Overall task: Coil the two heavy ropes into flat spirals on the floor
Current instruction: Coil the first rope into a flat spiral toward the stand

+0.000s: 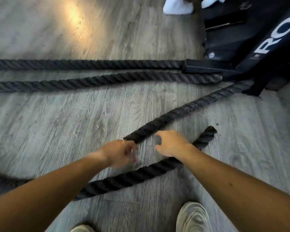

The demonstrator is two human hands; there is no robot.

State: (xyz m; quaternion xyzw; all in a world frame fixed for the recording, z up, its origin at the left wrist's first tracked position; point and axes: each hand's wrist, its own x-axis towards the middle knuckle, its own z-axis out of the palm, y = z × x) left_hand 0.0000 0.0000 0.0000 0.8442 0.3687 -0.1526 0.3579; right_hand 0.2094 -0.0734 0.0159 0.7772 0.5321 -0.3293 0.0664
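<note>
Thick black twisted ropes lie on the grey wood floor. One strand (187, 111) runs diagonally from the black rack base down to my left hand (122, 153), which is blurred, its fingers curled at that strand's near end. A second strand (124, 178) comes from under my left arm and slants up to a free end (210, 133) on the right. My right hand (170, 144) hovers over this strand, fingers and thumb loosely curved in a C with bare floor showing in the gap. Two more strands (90, 64) (99, 81) stretch straight to the left from the rack.
A black rack base (241, 52) with white lettering stands at the upper right, where the ropes are anchored. Another person's white shoes (176, 5) are at the top edge. My own shoes (192, 216) are at the bottom. Wood floor extends left and toward the back.
</note>
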